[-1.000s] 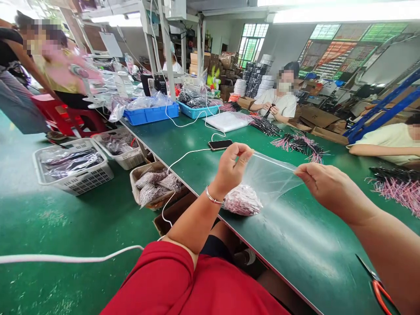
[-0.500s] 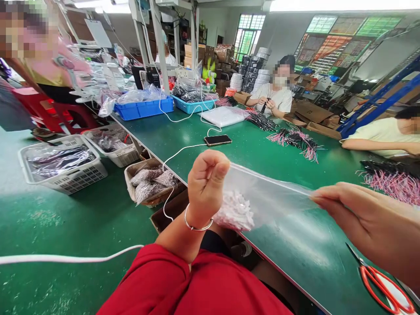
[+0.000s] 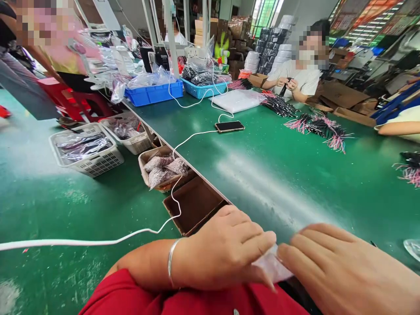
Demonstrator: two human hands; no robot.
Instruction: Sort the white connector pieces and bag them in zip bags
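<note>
Left hand (image 3: pixel 229 245): closed on the plastic bag (image 3: pixel 274 263), thumb below and fingers above, back of the hand turned up.
Right hand (image 3: pixel 344 262): curled over, palm down, fingertips against the other side of the plastic bag; underside hidden, so cannot tell if pinching or only pressing.
Plastic bag: between both hands, in front of the red shirt (image 3: pixel 193 302), near the close edge of the green table (image 3: pixel 262 144); pale pinkish-white, mostly covered by fingers.
Bracelet (image 3: pixel 170 261): silver, around the left wrist.
Phone (image 3: pixel 229 126): lying flat on the green table, screen dark, white cord (image 3: pixel 193 136) running up to it.
Stack of clear bags (image 3: pixel 239 100): flat on the table, beyond the phone.
Blue tray (image 3: pixel 155 96): at the far left of the table, filled with clear plastic, just beside a teal basket (image 3: pixel 205 90) of bagged dark wires.
Wire bundles (image 3: pixel 328 129): black with pink ends, spread along the far side and at the right edge of the view.
White basket (image 3: pixel 98 165): on the floor left of the table, holding bagged dark items.
Cardboard box (image 3: pixel 193 205): open, beside the table's edge, below the bin of bagged bundles (image 3: pixel 159 169) in the view.
Person in a white top (image 3: pixel 306 83): across the table, fingers around dark wires.
</note>
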